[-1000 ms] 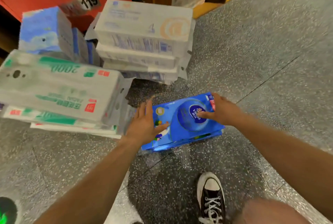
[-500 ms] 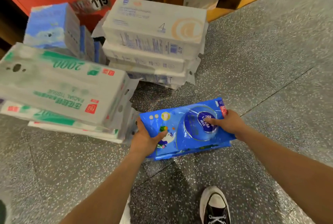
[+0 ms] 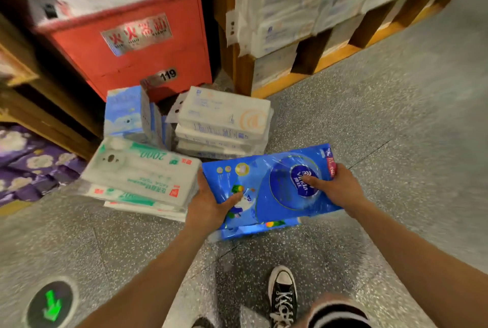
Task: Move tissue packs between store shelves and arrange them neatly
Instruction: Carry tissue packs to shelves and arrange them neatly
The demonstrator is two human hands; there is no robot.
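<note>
We hold the blue tissue pack (image 3: 269, 185) between both hands above the speckled floor (image 3: 396, 129). Our left hand (image 3: 208, 209) clamps its left end, thumb on top; our right hand (image 3: 334, 187) grasps the right end, thumb pressed on the round logo. The pack spans the two grips, just beside the green-printed stack (image 3: 142, 169) and near the white stack (image 3: 224, 121).

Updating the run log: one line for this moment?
phase: carrying | held: shiny blue plastic tissue pack | left hand: gripping | right hand: gripping | pack: off floor
</note>
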